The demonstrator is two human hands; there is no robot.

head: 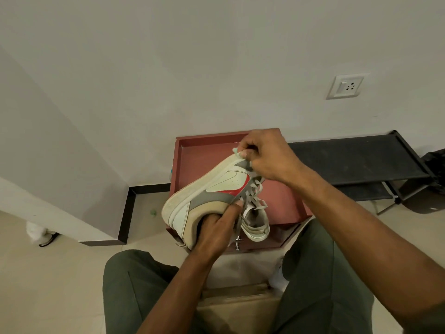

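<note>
Over drawer (202,150) — left hand (216,229), right hand (268,156) grip sneaker (216,185).

- Sneaker (212,189): white with grey, red and tan panels and a worn cream sole; held aloft on its side, sole turned left, toe pointing away.
- Second sneaker (256,226): matching colours, just behind the first, mostly hidden.

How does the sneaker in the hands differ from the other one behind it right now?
The held sneaker is lifted and tipped sideways, the left hand gripping its heel end and the right hand its toe; the second sneaker sits on the red tray, in neither hand. The held sneaker shows its side panel and sole edge; the second sneaker shows its opening and heel. Both look off-white with beige trim.
</note>
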